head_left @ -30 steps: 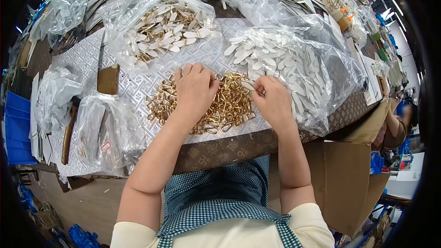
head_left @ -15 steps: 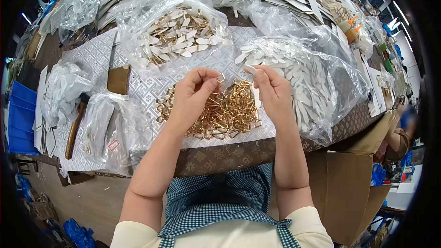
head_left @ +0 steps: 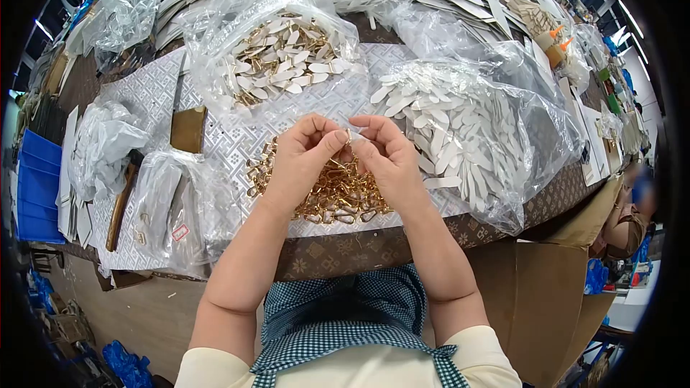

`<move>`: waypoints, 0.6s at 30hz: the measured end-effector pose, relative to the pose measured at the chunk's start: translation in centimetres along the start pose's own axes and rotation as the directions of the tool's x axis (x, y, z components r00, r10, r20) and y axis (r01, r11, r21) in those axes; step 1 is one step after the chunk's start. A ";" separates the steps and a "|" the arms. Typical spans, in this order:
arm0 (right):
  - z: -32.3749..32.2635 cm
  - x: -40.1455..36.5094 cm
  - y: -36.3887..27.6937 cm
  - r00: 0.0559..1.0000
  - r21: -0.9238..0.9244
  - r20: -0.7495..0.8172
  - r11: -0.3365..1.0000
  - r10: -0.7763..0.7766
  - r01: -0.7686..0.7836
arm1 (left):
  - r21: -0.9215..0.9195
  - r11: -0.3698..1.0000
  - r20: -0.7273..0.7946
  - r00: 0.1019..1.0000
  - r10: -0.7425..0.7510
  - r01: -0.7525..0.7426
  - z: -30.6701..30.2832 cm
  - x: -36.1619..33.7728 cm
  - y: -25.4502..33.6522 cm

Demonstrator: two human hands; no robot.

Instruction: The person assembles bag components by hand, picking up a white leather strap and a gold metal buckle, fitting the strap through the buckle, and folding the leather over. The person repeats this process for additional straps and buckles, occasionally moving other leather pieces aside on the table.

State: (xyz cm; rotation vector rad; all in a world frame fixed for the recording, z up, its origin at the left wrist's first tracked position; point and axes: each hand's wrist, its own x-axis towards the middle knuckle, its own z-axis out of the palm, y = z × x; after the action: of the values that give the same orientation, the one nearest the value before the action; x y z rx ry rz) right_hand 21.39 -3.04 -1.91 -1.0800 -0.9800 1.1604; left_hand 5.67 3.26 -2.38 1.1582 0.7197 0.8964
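Above a heap of gold metal buckles (head_left: 338, 197), my two hands meet at the fingertips. My left hand (head_left: 305, 154) pinches a small gold buckle (head_left: 348, 136). My right hand (head_left: 384, 154) is closed against the same spot, and its fingers mostly hide whatever they hold. To the right, a clear bag spills many white oval strips (head_left: 460, 129). Behind my hands, an open clear bag (head_left: 208, 72) holds white strips joined to gold buckles (head_left: 287, 57).
A hammer (head_left: 122, 205), a plastic bag of strips (head_left: 180, 201) and a brown block (head_left: 188, 129) lie at left, near a blue bin (head_left: 39, 187). A cardboard box (head_left: 539, 302) stands at lower right. Another person (head_left: 624, 226) is at far right.
My right hand has moved left from beside the white strips to meet my left hand. The white strip that showed at its fingertips is now mostly hidden. The view has shifted slightly.
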 end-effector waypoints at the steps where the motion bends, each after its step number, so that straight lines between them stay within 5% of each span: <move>1: 0.1 -0.1 -0.1 1.000 0.004 0.001 1.000 0.001 -0.001 | 0.008 1.000 0.013 1.000 -0.023 0.023 0.0 0.0 0.1; 5: 0.0 -0.2 0.3 0.976 -0.344 0.006 0.916 -0.217 0.206 | 0.077 0.996 0.049 0.998 -0.040 0.036 -0.5 0.1 0.1; 8: -0.6 -0.2 0.1 0.946 -0.459 0.163 0.828 -0.279 0.323 | 0.045 0.999 0.077 0.997 -0.031 0.028 -0.6 0.2 0.3; 14: -0.1 -0.6 0.1 0.988 -0.420 0.024 0.895 -0.151 0.147 | 0.045 0.994 0.125 0.986 -0.109 0.104 -0.2 -0.1 0.4; 18: 0.4 -0.6 -0.5 0.985 -0.471 0.034 0.866 -0.171 0.167 | 0.005 0.995 0.099 0.990 -0.099 0.099 0.4 -0.2 0.3</move>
State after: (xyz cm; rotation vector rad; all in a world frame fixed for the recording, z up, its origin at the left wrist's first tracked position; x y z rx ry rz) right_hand 20.99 -3.58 -1.35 -1.3489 -1.3674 0.7858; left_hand 5.80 2.94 -1.96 1.1489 0.6899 0.7502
